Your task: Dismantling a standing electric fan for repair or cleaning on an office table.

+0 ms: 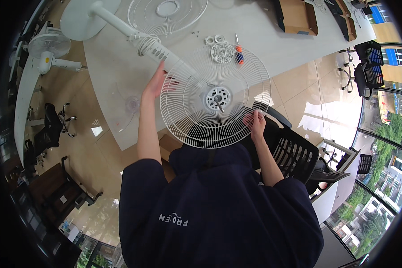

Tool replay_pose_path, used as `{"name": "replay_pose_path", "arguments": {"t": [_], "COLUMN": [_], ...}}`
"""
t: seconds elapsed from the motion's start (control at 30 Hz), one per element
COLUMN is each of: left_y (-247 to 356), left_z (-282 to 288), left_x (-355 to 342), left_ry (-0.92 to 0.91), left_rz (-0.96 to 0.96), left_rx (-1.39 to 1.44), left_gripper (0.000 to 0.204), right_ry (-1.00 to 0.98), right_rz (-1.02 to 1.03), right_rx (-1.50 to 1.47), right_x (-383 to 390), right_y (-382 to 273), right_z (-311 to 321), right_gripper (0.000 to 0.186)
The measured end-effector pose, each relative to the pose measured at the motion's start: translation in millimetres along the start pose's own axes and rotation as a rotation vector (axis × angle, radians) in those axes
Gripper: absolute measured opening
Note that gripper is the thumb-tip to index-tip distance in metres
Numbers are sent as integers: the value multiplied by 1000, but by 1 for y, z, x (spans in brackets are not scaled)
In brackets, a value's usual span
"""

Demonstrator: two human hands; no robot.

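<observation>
A round white wire fan grille (183,120) stands tilted in front of me. A motor shaft (220,107) pokes through the perforated hub plate (212,94) at its centre. My right hand (256,125) is closed on the grille's lower right rim, thumb outside and fingers partly behind the wires. My left hand (155,85) is at the upper left rim, fingers spread beside the fan's white stand (167,58); some show through the wires. The stand lies across the table, its cord (147,44) coiled around it and its round base (82,20) at the far left.
A second grille (167,27) lies at the back of the white table (272,49). Small white fan parts (221,51), a screwdriver (237,41) and a clear fan blade (131,105) lie about. An open cardboard box (297,18) sits farther right. A black chair (295,147) stands close on my right.
</observation>
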State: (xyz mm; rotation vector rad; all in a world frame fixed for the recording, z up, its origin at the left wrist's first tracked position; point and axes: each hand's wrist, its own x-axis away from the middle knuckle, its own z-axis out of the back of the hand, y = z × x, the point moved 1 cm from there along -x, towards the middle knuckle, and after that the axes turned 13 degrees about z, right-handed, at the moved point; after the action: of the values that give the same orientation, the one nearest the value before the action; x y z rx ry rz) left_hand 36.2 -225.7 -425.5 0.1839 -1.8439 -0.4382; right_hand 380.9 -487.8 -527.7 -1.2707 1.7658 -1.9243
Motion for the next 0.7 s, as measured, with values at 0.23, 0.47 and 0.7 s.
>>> {"name": "replay_pose_path", "arguments": {"t": [0.23, 0.47, 0.7], "left_y": [-48, -74, -78], "left_z": [-13, -15, -23], "left_x": [40, 32, 38], "left_ry": [188, 418, 505], "left_rz": [-566, -730, -668], "left_rx": [-292, -371, -372], "left_gripper": [41, 26, 25], "right_ry": [-100, -369, -480], "right_rz": [1, -130, 352], "right_rx": [57, -211, 573], "right_x": [8, -60, -228], "right_y": [-6, -78, -151], "right_z": [6, 30, -126], "right_gripper": [29, 59, 28]}}
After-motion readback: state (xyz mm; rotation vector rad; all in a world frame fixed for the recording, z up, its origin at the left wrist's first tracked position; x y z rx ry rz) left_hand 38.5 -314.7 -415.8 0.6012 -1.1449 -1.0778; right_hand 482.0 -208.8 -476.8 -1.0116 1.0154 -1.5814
